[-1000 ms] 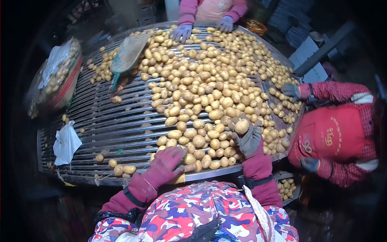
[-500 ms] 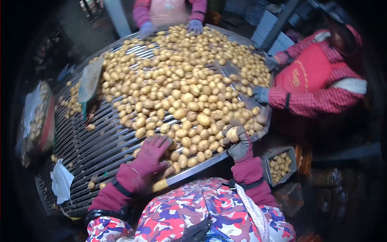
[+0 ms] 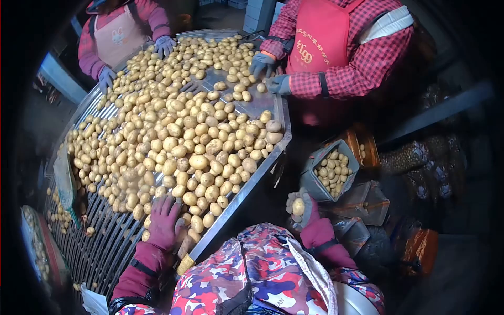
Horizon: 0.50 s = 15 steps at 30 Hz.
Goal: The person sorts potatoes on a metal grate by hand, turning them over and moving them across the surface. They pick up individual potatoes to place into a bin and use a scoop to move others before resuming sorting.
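Many yellow potatoes (image 3: 169,166) lie heaped on the slatted metal table (image 3: 113,247) in front of me. Over the near edge of this heap rests my left hand (image 3: 164,221), gloved, its fingers stretched out and touching potatoes. My right hand (image 3: 305,216), in a grey and maroon glove, is off the table on the right side. Its fingers wrap round one potato (image 3: 298,206), whose pale side faces up. Beyond it stands a grey bin (image 3: 311,170) partly filled with potatoes.
Across the table are a co-worker in a pink apron (image 3: 119,37) and, at right, one in a red apron (image 3: 317,37). A scoop (image 3: 65,181) lies at the left. Clear bags (image 3: 362,202) and an orange crate (image 3: 370,149) stand near the bin.
My view has turned right. My right hand has moved off the table edge toward the grey bin, still holding the potato. My left hand stays by the heap's near edge.
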Available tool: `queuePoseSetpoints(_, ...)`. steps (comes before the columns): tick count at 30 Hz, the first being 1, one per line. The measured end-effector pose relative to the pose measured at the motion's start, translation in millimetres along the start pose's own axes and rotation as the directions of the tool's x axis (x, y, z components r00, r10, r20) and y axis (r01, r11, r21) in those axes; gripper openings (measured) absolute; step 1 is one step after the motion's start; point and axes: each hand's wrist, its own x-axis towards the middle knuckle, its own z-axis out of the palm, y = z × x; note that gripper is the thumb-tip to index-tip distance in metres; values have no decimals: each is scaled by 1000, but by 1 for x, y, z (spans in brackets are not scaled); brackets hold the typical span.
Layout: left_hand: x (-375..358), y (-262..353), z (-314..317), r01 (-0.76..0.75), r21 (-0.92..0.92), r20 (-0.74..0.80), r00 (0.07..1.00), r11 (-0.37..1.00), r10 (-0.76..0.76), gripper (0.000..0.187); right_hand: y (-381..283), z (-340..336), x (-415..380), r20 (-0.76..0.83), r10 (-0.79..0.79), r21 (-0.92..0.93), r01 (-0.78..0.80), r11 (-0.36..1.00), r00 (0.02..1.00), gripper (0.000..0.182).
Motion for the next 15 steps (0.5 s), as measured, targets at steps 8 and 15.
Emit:
queuePoseSetpoints(8, 0, 1, -1, -35, -16, 10, 999, 999, 35, 59, 20, -50, -12, -433, -89, 339, 254, 906, 897, 33)
queuePoseSetpoints(15, 2, 4, -5, -64, 8, 8, 998, 998, 64, 58, 28, -79, -15, -371, 10, 87, 24, 996, 929, 38)
